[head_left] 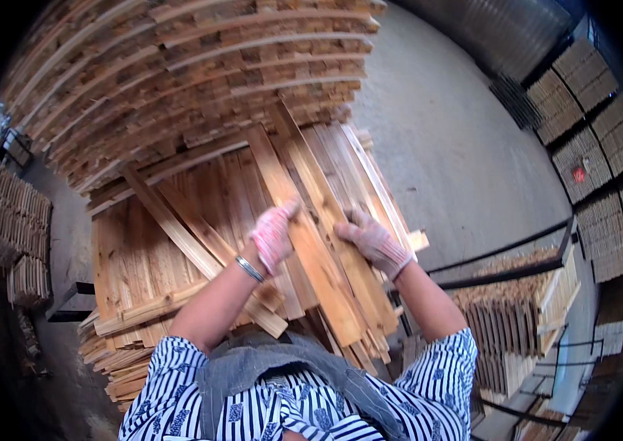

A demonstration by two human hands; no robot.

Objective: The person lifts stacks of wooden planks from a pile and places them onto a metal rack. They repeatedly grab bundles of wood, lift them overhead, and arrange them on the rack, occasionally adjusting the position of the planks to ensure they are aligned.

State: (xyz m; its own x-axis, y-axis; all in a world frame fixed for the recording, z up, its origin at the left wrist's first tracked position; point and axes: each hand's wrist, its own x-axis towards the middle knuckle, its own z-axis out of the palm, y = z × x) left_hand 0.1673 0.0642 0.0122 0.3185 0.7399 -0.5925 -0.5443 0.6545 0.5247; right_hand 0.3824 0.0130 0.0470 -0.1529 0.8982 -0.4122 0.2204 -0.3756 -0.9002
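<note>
While the left hand (274,234) has its gloved fingers curled around one long plank's (319,272) edge, the right hand (376,244) grips a second plank (361,283) just beside it. Both planks slant over a stack of boards (135,272), before a taller wood pile (201,73).

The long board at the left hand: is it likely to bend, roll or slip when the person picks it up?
The long board will probably stay stiff, because it looks like solid wood and shows no clear sag. Its flat, wide face makes rolling unlikely. It might slide somewhat, as the face looks smooth, though the glove on the left hand should help the grip.
</note>
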